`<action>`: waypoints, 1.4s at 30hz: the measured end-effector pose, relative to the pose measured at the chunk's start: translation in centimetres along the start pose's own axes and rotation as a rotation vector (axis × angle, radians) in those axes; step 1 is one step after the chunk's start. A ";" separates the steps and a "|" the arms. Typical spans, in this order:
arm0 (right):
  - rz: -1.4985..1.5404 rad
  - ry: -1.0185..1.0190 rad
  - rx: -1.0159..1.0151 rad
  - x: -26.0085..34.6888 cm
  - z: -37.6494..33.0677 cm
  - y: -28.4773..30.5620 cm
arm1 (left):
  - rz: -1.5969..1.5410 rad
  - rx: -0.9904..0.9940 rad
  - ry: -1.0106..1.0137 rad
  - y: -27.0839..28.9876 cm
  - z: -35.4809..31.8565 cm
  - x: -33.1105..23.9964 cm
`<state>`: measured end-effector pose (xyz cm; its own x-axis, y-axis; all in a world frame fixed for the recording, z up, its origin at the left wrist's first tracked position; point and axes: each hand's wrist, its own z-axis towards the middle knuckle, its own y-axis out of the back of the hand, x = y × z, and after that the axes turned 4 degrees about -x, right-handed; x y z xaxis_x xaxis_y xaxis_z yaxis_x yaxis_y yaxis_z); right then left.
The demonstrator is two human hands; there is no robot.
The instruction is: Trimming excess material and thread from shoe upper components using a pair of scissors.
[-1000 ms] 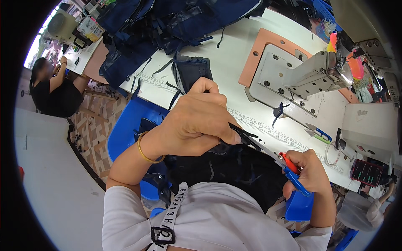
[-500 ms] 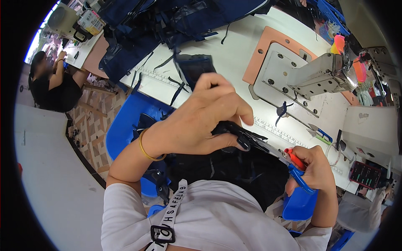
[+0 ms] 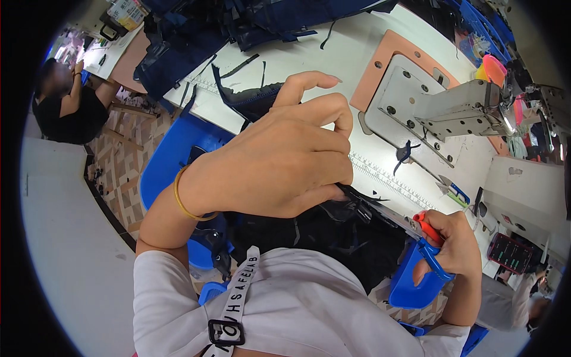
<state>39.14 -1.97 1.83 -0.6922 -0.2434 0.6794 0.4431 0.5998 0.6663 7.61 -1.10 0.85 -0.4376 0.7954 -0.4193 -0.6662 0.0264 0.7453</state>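
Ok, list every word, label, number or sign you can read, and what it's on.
Wording described, not copied:
Strap: large dark capitals on white, partly legible.
Ruler: rows of small dark marks, figures too small to read.
Phone: lit screen, text too small to read.
White-yellow label: print too blurred to read fully.

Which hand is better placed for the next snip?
Probably the right hand: it holds the scissors, their blades at the dark fabric piece. The left hand is pinching that piece.
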 end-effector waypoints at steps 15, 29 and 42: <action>0.093 0.032 0.027 0.0 0.5 0.0 | 0.142 -0.004 -0.159 0.8 1.1 -0.8; -0.885 0.343 -0.538 -2.1 2.4 -2.1 | 0.621 0.327 0.316 -4.1 -1.4 -4.5; -1.036 0.391 -0.515 -4.8 3.1 -2.9 | -0.197 0.475 0.372 -7.7 1.8 4.5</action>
<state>39.42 -0.19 -4.27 -0.6730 -0.6931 -0.2583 0.0188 -0.3651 0.9308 11.92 3.36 -5.85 -0.5717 0.4867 -0.6605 -0.4521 0.4849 0.7486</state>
